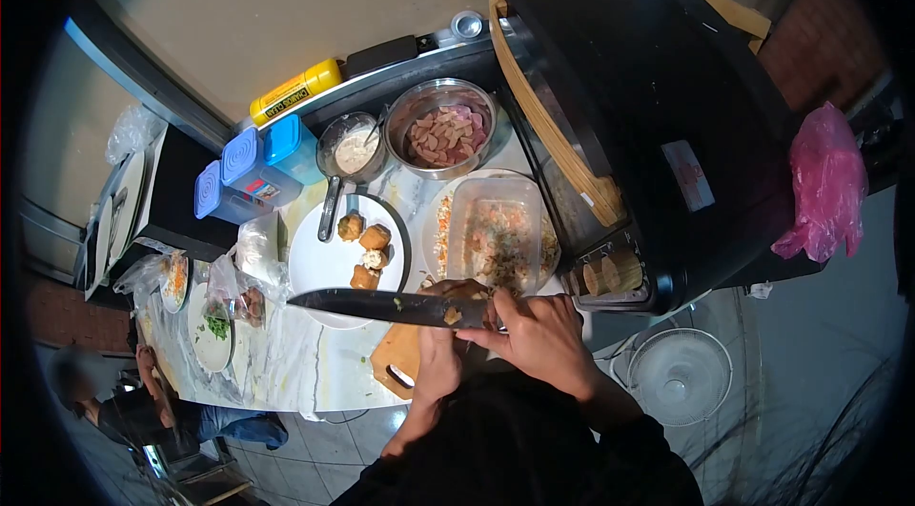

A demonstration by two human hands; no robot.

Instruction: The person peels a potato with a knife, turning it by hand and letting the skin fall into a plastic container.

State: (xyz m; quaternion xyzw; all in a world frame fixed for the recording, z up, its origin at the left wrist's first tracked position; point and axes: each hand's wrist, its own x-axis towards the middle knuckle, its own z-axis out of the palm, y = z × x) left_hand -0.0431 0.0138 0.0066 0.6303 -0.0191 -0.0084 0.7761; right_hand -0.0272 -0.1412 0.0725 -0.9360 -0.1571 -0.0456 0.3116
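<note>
A large knife (381, 305) lies level across the view, its blade pointing left, with bits of food stuck to it. My right hand (545, 339) is closed round its handle end. My left hand (438, 365) is closed just below the blade; the blade hides its fingers and whatever they hold. Beyond the hands, a clear plastic container (496, 211) with chopped mixed filling sits on a plate (441, 190) with more filling. To the left, a white plate (315, 263) bears several browned filled pieces (375, 237). A wooden board (389, 354) lies beside my left hand.
Behind stand a metal bowl of sliced meat (443, 136), a small pan (329, 163) with white paste, lidded containers (243, 158) and a yellow bottle (295, 91). A large black appliance (667, 125) is at right, a fan (679, 377) below it. Another person (133, 411) sits at lower left.
</note>
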